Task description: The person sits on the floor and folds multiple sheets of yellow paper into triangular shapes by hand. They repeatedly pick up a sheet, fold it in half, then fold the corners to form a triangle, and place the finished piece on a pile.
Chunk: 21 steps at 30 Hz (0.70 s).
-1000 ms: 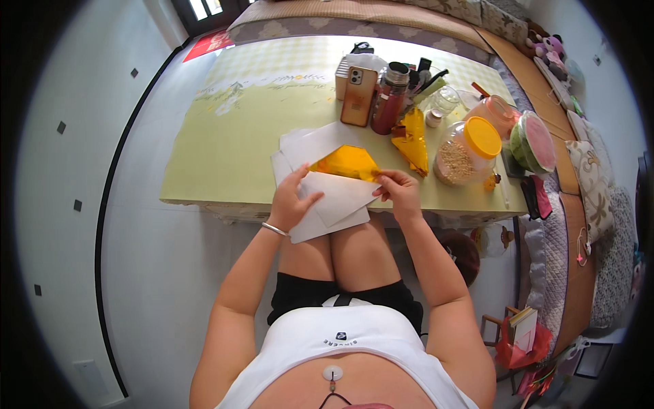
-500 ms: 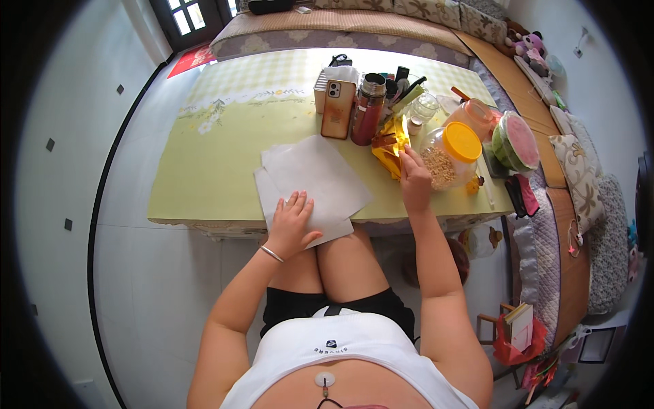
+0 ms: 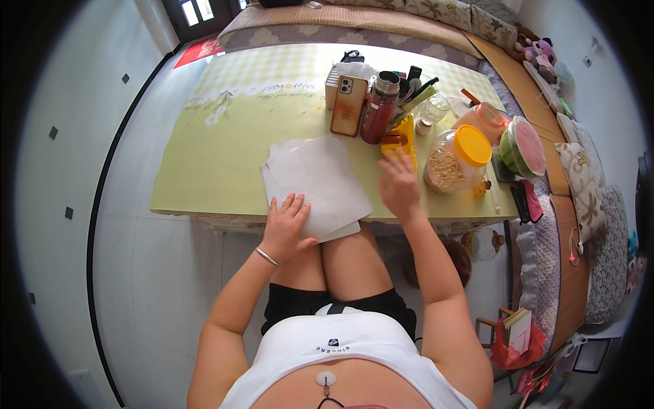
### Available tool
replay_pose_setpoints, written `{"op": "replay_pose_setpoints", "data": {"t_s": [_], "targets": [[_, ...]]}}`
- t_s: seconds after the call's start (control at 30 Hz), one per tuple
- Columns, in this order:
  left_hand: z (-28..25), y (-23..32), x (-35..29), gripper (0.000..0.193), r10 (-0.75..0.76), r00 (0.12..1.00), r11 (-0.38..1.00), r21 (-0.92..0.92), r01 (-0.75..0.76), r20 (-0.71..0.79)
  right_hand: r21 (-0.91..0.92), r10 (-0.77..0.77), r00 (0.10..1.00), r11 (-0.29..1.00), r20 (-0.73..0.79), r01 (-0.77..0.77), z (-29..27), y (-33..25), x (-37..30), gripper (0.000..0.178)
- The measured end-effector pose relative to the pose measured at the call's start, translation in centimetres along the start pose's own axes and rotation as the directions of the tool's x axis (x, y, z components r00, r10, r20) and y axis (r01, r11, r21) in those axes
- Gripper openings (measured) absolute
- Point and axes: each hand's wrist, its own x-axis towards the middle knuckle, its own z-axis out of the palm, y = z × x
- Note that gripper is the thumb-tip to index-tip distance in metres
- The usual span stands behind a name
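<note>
White sheets of paper [image 3: 320,178] lie loosely stacked at the table's near edge, their lower corner over my thighs. My left hand [image 3: 286,225] rests flat on the lower left of the stack, fingers stretched out. To the right of the paper, my right hand [image 3: 399,185] is over the table, slightly blurred, its fingers loosely apart with nothing visible in them. Just beyond its fingertips stands a shiny yellow packet [image 3: 402,140], partly covered by them. Right of that hand is a clear jar [image 3: 446,167] of pale pieces with a yellow lid.
Behind the paper a phone [image 3: 348,107] leans upright against a white box, beside a red metal flask [image 3: 379,112]. Further right are a pink-tinted jar [image 3: 482,117] and a covered half watermelon [image 3: 523,148]. A sofa [image 3: 340,24] runs behind the table.
My right hand has come away from the yellow packet and moved slightly left and nearer me. My left hand remains on the paper. The whole view has shifted a little.
</note>
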Motion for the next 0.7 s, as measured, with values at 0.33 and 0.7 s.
{"op": "replay_pose_setpoints", "data": {"t_s": [0.33,0.7], "targets": [[-1.6,-3.6,-1.8,0.115,0.031,0.999,0.992,-0.124,-0.029,0.021,0.213,-0.302,0.778,0.952,0.550,0.219,0.8,-6.7,-2.0,0.090],[-2.4,-5.2,-1.9,0.106,0.087,0.994,0.964,-0.257,-0.067,0.067,0.455,-0.277,0.890,0.886,0.362,0.091,1.0,-6.0,-1.4,0.056]]}}
